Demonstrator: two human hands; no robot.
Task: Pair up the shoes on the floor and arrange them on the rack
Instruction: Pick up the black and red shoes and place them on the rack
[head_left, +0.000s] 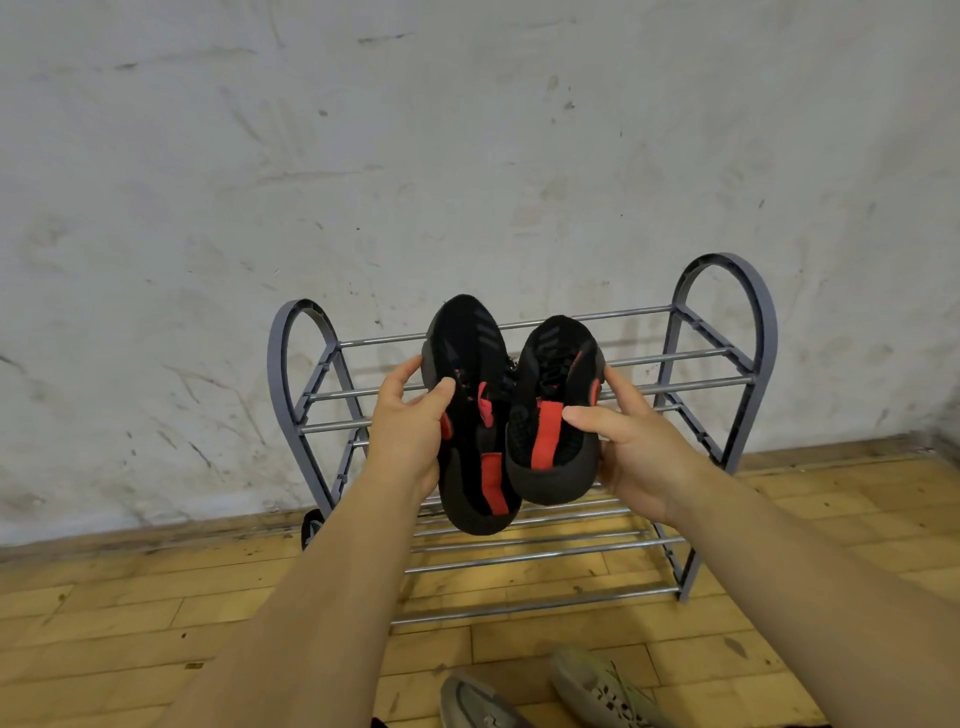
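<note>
Two black shoes with red straps are held side by side in the air in front of the rack. My left hand grips the left black shoe by its side, thumb over the upper. My right hand grips the right black shoe the same way, thumb on its red heel strap. Their toes point away from me, toward the wall, level with the top shelf. The grey shoe rack has metal rods on two tiers and stands against the wall with no shoes on the shelves I can see.
Two beige-grey sneakers lie on the wooden floor near me, one sneaker at bottom centre and another sneaker to its right. A dark object sits behind the rack's left leg. A scuffed white wall stands behind.
</note>
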